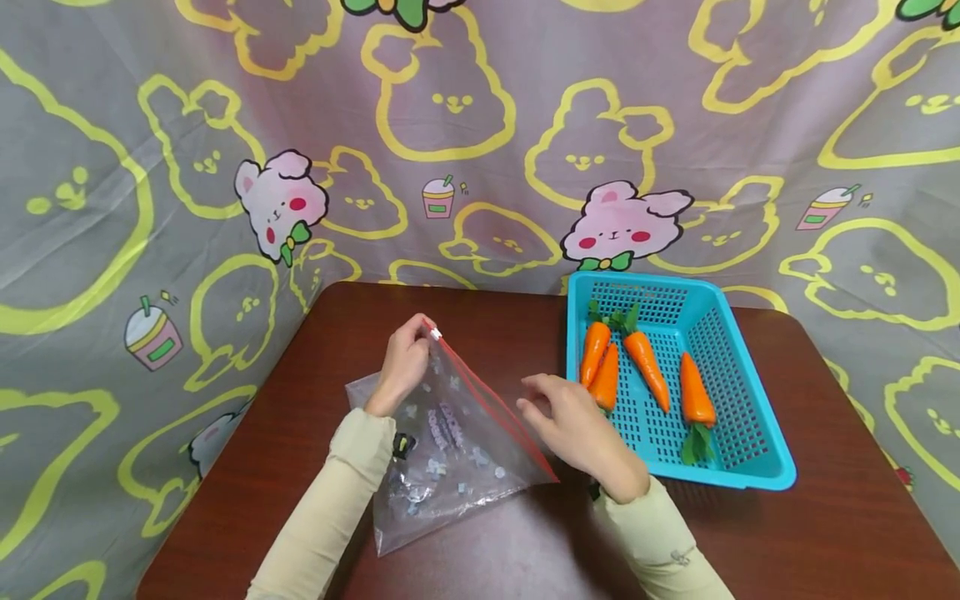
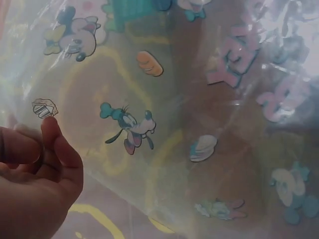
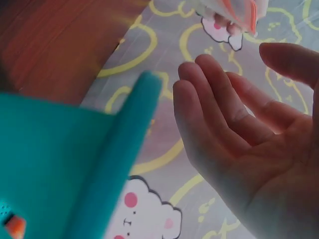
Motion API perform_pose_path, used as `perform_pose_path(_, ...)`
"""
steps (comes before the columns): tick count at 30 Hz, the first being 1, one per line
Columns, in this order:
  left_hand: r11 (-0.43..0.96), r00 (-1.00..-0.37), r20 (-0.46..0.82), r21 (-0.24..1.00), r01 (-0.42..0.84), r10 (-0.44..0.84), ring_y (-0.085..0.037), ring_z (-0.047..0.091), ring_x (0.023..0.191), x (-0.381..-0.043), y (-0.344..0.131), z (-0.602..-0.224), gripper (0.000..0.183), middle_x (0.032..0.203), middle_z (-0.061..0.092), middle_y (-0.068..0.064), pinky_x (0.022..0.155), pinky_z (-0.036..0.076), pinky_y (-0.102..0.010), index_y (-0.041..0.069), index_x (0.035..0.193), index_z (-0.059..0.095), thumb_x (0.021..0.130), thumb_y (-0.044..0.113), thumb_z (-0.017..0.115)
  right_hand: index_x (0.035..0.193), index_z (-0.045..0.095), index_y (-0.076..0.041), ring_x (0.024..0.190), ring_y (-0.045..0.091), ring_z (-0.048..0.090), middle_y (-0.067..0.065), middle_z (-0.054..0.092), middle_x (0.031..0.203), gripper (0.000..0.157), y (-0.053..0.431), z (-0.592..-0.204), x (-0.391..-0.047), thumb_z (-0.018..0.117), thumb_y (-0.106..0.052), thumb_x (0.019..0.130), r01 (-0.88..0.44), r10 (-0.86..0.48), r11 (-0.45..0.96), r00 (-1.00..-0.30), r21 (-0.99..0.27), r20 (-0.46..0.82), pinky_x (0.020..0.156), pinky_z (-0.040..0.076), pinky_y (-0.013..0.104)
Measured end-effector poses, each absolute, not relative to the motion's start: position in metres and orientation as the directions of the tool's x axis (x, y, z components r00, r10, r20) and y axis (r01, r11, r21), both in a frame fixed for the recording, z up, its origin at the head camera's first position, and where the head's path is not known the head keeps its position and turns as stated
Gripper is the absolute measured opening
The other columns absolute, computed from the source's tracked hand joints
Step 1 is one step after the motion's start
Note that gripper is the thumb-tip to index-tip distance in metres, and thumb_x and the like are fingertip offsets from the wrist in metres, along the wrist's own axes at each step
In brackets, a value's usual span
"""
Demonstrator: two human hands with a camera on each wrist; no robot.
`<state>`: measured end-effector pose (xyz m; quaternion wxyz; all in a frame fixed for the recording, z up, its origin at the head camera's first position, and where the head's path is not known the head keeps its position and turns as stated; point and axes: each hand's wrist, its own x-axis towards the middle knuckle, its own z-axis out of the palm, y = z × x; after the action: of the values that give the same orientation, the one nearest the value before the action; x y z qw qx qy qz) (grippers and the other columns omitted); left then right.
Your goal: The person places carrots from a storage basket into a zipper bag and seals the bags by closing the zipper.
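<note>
My left hand (image 1: 406,360) holds a clear plastic zip bag (image 1: 468,454) by its upper corner, beside the white slider (image 1: 436,333) on the red zip strip. The bag hangs slantwise over the table, printed with small cartoon figures and lettering; no contents show. In the left wrist view, curled fingers (image 2: 62,149) pinch the film at the left edge. Between the bag and a blue basket (image 1: 757,417), my right hand (image 1: 573,425) hovers with loosely bent fingers and nothing in them. Its palm and spread thumb show in the right wrist view, near the basket's rim (image 3: 132,124).
Several orange carrots (image 1: 647,367) with green tops lie in the perforated basket, at the right side of the brown table (image 1: 510,558). A grey cloth (image 1: 480,233) with yellow outlines and bunny faces hangs behind and beside the table.
</note>
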<state>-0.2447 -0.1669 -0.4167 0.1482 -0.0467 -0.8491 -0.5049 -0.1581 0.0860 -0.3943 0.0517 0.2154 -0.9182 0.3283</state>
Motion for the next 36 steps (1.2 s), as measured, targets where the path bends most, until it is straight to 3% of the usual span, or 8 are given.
perform_pose_path(7,0.489,-0.950,0.312,0.830,0.270,-0.006,-0.018,0.048,0.065,-0.245,-0.152,-0.413,0.021,0.069,0.052,-0.005,0.062,0.039,-0.029,0.007,0.087,0.059,0.080,-0.003,0.042,0.118,0.065,-0.008,0.081,0.008,0.064,0.004,0.069,0.102,0.034,0.078,-0.391,-0.157,0.066,-0.028,0.091,-0.418,-0.393,0.686,-0.902,-0.596,0.180,0.074,0.055,0.028)
perform_pose_path(17,0.473,-0.951,0.307,0.831,0.291,0.046,-0.018,0.050,0.071,-0.246,-0.135,-0.413,0.021,0.073,0.053,-0.005,0.065,0.039,-0.028,0.008,0.085,0.059,0.081,-0.003,0.041,0.116,0.065,-0.008,0.064,0.002,0.058,-0.006,0.068,0.078,0.032,0.080,-0.390,-0.158,0.068,-0.024,0.088,-0.437,-0.435,0.713,-0.889,-0.548,0.143,0.062,0.049,0.021)
perform_pose_path(25,0.453,-0.939,0.330,0.825,0.338,0.099,-0.015,0.051,0.066,-0.245,-0.121,-0.412,0.020,0.073,0.055,-0.005,0.059,0.041,-0.027,0.008,0.087,0.059,0.081,-0.004,0.043,0.112,0.065,-0.006,0.050,0.003,0.048,-0.006,0.062,0.066,0.026,0.085,-0.391,-0.161,0.067,-0.016,0.088,-0.429,-0.440,0.715,-0.890,-0.552,0.120,0.051,0.043,0.021)
perform_pose_path(30,0.399,-0.932,0.346,0.844,0.359,0.107,-0.017,0.059,0.070,-0.246,-0.117,-0.415,0.035,0.098,0.063,-0.009,0.061,0.047,-0.024,0.008,0.110,0.060,0.083,-0.007,0.043,0.111,0.064,-0.007,0.043,0.006,0.042,-0.007,0.052,0.058,0.024,0.086,-0.387,-0.162,0.065,-0.013,0.089,-0.410,-0.432,0.726,-0.896,-0.552,0.098,0.045,0.038,0.022)
perform_pose_path(33,0.396,-0.929,0.353,0.843,0.365,0.106,-0.022,0.063,0.075,-0.243,-0.116,-0.415,0.043,0.117,0.058,-0.012,0.062,0.049,-0.024,0.008,0.124,0.054,0.085,-0.007,0.045,0.114,0.063,-0.006,0.044,0.007,0.044,-0.006,0.055,0.060,0.026,0.089,-0.385,-0.163,0.064,-0.012,0.089,-0.389,-0.417,0.726,-0.905,-0.567,0.087,0.047,0.041,0.022)
perform_pose_path(36,0.467,-0.938,0.332,0.816,0.340,0.103,-0.022,0.062,0.079,-0.232,-0.116,-0.412,0.040,0.125,0.053,-0.013,0.066,0.049,-0.026,0.007,0.129,0.051,0.090,0.000,0.049,0.117,0.063,-0.004,0.047,0.007,0.049,-0.003,0.062,0.067,0.029,0.093,-0.384,-0.165,0.064,-0.011,0.089,-0.347,-0.389,0.725,-0.919,-0.594,0.061,0.050,0.045,0.023)
